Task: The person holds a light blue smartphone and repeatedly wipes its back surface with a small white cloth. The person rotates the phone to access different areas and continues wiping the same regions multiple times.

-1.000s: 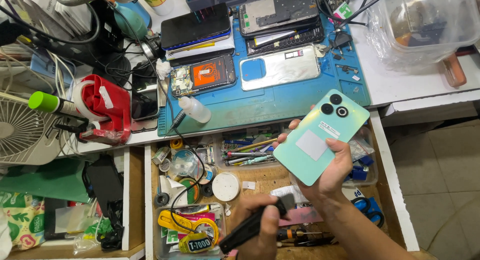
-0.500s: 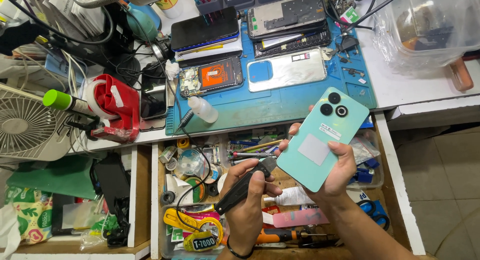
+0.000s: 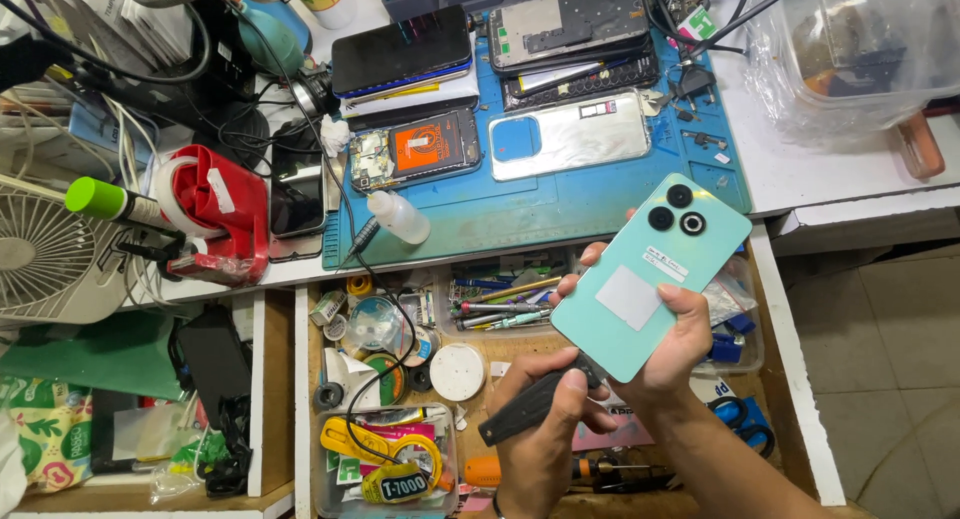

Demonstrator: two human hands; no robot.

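We see the right hand (image 3: 668, 349) closed around a mint green phone (image 3: 650, 276), its back with three round lenses turned up and tilted, above an open drawer (image 3: 520, 379) full of small tools. The left hand (image 3: 545, 434) is closed on a black tool (image 3: 525, 412), whose upper end is at the lower edge of the phone; we cannot tell if it touches. Behind, on the tabletop (image 3: 800, 169), a blue mat (image 3: 560, 204) carries an opened phone with an orange part (image 3: 420, 147) and a silver back cover (image 3: 570, 134). A small white bottle (image 3: 397, 217) lies on the mat, and a red tape holder (image 3: 215, 214) stands to the left.
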